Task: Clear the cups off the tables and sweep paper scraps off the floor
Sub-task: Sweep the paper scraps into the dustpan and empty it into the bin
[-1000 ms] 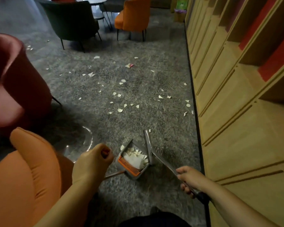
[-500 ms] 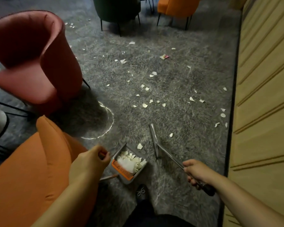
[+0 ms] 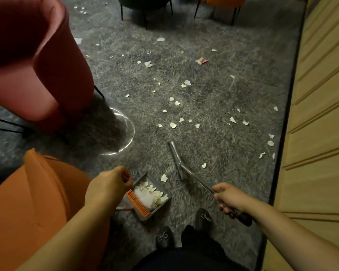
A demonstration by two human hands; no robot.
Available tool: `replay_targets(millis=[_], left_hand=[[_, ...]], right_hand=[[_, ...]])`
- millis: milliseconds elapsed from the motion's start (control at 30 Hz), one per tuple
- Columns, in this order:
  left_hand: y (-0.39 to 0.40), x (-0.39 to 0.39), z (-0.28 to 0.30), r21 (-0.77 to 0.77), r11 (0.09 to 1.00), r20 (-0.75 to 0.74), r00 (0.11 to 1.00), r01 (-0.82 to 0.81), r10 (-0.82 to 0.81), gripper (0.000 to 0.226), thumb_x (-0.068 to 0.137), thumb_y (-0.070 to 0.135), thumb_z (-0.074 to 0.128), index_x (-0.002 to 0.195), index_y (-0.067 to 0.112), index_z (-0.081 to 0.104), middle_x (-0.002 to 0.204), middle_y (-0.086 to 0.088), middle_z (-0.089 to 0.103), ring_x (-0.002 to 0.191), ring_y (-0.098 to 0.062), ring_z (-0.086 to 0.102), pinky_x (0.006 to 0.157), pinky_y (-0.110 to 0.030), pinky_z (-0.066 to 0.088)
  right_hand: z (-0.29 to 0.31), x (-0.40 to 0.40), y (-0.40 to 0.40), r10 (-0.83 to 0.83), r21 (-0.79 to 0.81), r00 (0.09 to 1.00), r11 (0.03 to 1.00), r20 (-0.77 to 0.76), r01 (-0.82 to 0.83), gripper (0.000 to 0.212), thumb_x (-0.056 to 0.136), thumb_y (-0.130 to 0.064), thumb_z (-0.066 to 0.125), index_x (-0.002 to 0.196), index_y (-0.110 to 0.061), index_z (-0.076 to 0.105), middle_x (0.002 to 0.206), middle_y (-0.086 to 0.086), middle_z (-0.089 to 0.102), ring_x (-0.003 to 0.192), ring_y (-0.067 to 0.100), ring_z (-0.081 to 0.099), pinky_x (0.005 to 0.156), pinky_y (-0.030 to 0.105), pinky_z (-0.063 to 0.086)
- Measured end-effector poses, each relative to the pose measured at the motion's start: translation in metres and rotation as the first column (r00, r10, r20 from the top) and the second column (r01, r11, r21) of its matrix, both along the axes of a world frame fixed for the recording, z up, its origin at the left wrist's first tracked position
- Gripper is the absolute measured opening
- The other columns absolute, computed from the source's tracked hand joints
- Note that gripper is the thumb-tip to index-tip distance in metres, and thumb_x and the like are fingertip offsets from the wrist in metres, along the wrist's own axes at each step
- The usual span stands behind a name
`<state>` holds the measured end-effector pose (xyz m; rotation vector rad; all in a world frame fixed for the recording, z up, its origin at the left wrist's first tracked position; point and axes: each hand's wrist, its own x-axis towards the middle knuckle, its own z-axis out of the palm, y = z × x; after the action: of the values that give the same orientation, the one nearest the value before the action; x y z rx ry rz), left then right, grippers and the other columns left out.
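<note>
The left hand [image 3: 108,184] is curled tight around the dustpan [image 3: 151,198] handle, and the pan, full of paper scraps [image 3: 172,125], stands on the carpet. The right hand [image 3: 228,198] grips the broom [image 3: 179,161] handle. Compared with one second ago, the broom head now lies further from the pan.

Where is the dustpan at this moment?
In the head view the dustpan sits low and centre on the carpet, just right of the left hand, with the orange chair to its left and the broom head up to its right.
</note>
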<state>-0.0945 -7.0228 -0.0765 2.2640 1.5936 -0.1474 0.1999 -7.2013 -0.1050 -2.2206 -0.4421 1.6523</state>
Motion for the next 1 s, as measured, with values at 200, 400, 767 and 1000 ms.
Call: replay_targets(millis=[200,400,767,1000], left_hand=[[0.024,0.010,-0.002,-0.024,1.000,-0.054,0.999,0.000,-0.001,0.016,0.085,0.046,0.066,0.084,0.039,0.051,0.066,0.014,0.053,0.057,0.000,0.050,0.045,-0.019,0.032],[0.033,0.020,-0.008,0.018,0.998,-0.088,0.995,-0.052,0.054,0.019,0.080,0.050,0.067,0.078,0.043,0.049,0.059,0.019,0.046,0.053,0.000,0.044,0.042,-0.021,0.030],[0.026,0.021,0.001,0.054,0.998,-0.088,0.996,-0.020,0.025,0.015,0.084,0.046,0.063,0.092,0.034,0.059,0.067,0.009,0.052,0.062,-0.016,0.051,0.049,-0.027,0.038],[0.023,0.024,0.003,0.028,1.000,-0.092,0.996,-0.013,0.015,0.014,0.086,0.046,0.060,0.093,0.034,0.059,0.073,0.009,0.060,0.064,-0.015,0.055,0.051,-0.027,0.042]], right_hand=[[-0.023,0.026,0.054,0.127,-0.065,0.992,0.990,0.020,-0.125,0.036,0.100,-0.005,0.038,0.135,-0.011,0.039,0.062,0.010,0.045,0.031,0.011,0.040,0.032,0.012,0.030],[-0.050,0.038,0.095,0.244,-0.094,0.970,0.965,-0.010,-0.244,0.024,0.099,-0.004,0.036,0.121,-0.010,0.044,0.058,0.010,0.044,0.037,0.015,0.040,0.035,0.014,0.030],[-0.079,0.016,0.118,0.467,-0.230,0.884,0.862,0.015,-0.451,0.026,0.093,-0.004,0.031,0.116,-0.016,0.039,0.066,0.012,0.051,0.042,0.018,0.046,0.043,0.022,0.038],[-0.068,-0.009,0.100,0.492,-0.213,0.863,0.836,-0.115,-0.505,0.021,0.094,-0.007,0.037,0.114,-0.015,0.039,0.067,0.009,0.049,0.032,0.010,0.045,0.037,0.017,0.037]])
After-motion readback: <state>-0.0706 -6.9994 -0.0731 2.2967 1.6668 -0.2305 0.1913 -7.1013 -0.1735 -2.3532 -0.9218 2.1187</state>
